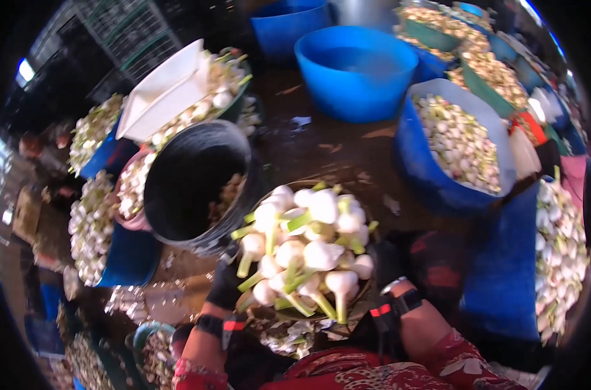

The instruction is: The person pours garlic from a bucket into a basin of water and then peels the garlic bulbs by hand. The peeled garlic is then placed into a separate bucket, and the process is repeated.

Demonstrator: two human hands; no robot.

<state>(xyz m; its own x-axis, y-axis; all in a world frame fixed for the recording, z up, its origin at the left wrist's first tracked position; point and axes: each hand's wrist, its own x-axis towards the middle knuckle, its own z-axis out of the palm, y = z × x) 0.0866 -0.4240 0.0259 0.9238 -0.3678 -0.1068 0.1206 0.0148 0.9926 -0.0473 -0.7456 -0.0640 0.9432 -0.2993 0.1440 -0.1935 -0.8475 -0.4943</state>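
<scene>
A round basin (294,316) heaped with white bulbs (308,250) on short green stems is held in front of my body. My left hand (227,281), in a dark glove, grips its left side. On the right side my right hand (388,270), also dark-gloved, holds the rim; its fingers are partly lost in shadow. Just beyond my left hand stands a black bucket (178,188) with a small brown heap inside near its right wall.
An open blue tub (357,78) stands ahead. At the right are blue tubs of bulbs (455,143). A white tray (162,97) lies over bulbs at the left, near more filled tubs. Wet brown floor (308,156) shows between them.
</scene>
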